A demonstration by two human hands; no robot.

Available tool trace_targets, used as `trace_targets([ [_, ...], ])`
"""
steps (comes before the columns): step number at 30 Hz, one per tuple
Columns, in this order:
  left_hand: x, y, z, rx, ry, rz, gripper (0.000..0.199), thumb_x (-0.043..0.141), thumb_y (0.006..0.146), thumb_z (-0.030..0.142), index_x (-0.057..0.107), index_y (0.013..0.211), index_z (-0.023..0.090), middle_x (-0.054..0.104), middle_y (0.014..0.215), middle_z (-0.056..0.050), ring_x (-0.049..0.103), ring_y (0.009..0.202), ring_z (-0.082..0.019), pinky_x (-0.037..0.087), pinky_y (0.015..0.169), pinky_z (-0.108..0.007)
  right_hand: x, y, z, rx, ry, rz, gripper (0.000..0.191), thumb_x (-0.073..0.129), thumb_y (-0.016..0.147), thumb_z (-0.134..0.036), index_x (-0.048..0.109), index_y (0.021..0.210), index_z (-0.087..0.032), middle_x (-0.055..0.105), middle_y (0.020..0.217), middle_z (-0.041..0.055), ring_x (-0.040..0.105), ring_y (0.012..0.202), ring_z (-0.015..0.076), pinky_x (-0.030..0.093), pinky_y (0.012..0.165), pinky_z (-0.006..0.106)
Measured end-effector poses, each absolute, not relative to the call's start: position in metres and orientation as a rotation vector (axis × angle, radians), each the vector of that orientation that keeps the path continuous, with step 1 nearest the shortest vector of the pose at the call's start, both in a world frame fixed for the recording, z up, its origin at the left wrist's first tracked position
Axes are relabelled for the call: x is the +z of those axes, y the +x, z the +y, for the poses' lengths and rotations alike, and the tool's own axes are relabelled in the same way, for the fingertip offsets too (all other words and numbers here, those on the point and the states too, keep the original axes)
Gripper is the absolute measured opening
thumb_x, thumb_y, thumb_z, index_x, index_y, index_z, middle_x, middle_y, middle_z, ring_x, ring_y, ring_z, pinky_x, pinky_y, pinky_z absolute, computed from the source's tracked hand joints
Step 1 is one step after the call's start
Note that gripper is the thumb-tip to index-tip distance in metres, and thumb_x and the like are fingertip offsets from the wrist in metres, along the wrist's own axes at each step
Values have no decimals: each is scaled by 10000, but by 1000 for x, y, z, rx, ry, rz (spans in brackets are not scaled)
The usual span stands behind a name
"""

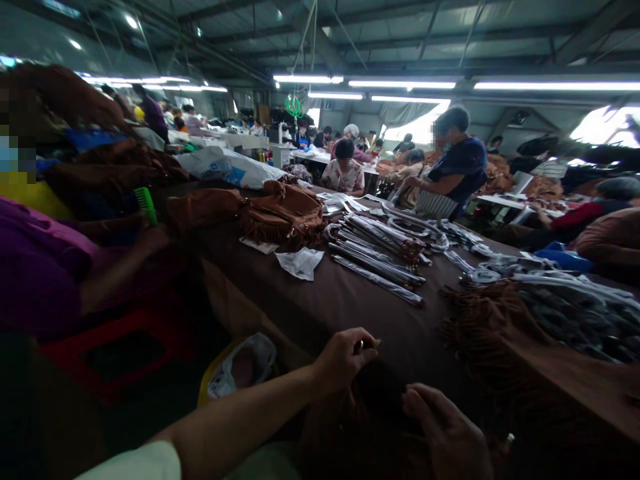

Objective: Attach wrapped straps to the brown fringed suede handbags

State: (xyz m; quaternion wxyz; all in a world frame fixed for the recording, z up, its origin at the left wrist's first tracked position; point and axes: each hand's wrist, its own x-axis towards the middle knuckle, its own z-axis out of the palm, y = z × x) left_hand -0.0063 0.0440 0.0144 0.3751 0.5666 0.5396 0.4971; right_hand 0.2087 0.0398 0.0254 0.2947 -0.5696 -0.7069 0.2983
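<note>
My left hand (343,360) is closed in a pinch at the lower centre, above the dark table edge. A small pale yellowish tip shows at its fingertips; what it belongs to is too small to make out. Lower right, my right hand (445,427) has its thumb and fingers pressed together, and anything between them is hidden. Under both hands lies dark brown material (350,427), mostly in shadow. The two hands are apart.
Wrapped straps (375,253) lie on the brown table (300,307), beside a brown fringed bag (285,213) and white paper (300,263). Fringed brown pieces (530,333) lie right. At left, a person in purple holds a green comb (146,205) near a red stool (120,340).
</note>
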Motion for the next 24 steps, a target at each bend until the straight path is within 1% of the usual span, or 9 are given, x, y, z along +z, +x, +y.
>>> trace_targets([
  [2, 18, -6, 37, 1262, 1488, 1374, 179, 626, 808, 305, 658, 919, 168, 639, 846, 4, 537, 751, -120, 394, 684, -220, 23, 183, 57, 1118, -1408, -1651, 461, 656, 730, -578, 711, 975, -191, 742, 833, 58, 694, 771, 232, 552, 682, 282],
  [4, 22, -8, 32, 1251, 1527, 1360, 175, 630, 808, 286, 661, 939, 174, 646, 867, -1, 546, 757, -121, 398, 687, -220, 22, 166, 67, 1311, -1298, -1474, 487, 693, 696, -579, 718, 946, -162, 736, 788, 68, 678, 714, 218, 542, 645, 281],
  [6, 23, -9, 29, 1241, 1564, 1340, 173, 633, 808, 270, 665, 951, 179, 650, 880, -5, 553, 762, -121, 404, 695, -220, 24, 157, 72, 1421, -1238, -1376, 467, 736, 659, -561, 733, 882, -150, 726, 749, 66, 653, 664, 200, 530, 611, 273],
  [10, 23, -10, 27, 1220, 1640, 1313, 153, 631, 807, 234, 676, 943, 181, 649, 888, -14, 567, 793, -128, 412, 723, -223, 28, 157, 71, 1516, -1252, -1359, 382, 819, 594, -461, 757, 804, -147, 702, 684, 43, 616, 627, 170, 495, 571, 232],
  [14, 22, -7, 28, 1218, 1643, 1302, 164, 624, 803, 198, 675, 959, 183, 644, 884, -14, 570, 810, -129, 414, 738, -222, 27, 161, 71, 1638, -1265, -1264, 379, 819, 592, -464, 761, 795, -149, 708, 709, 47, 622, 657, 177, 494, 595, 236],
  [17, 22, -6, 28, 1206, 1626, 1299, 149, 622, 808, 210, 673, 946, 185, 645, 893, -13, 571, 820, -131, 415, 742, -223, 23, 160, 71, 1625, -1267, -1217, 364, 822, 596, -451, 751, 785, -148, 701, 703, 42, 615, 663, 176, 485, 603, 240],
  [21, 23, -5, 27, 1161, 1602, 1348, 181, 626, 808, 245, 653, 979, 192, 648, 897, -10, 569, 790, -133, 412, 702, -226, 17, 156, 68, 1536, -1213, -1202, 318, 799, 638, -444, 704, 747, -162, 636, 641, 2, 559, 614, 148, 447, 563, 228],
  [24, 24, -5, 26, 1161, 1592, 1426, 174, 603, 824, 269, 624, 976, 186, 633, 863, -4, 556, 750, -125, 399, 665, -221, 16, 151, 66, 1688, -1127, -1173, 330, 735, 705, -482, 635, 687, -168, 563, 590, -21, 495, 553, 119, 405, 518, 219],
])
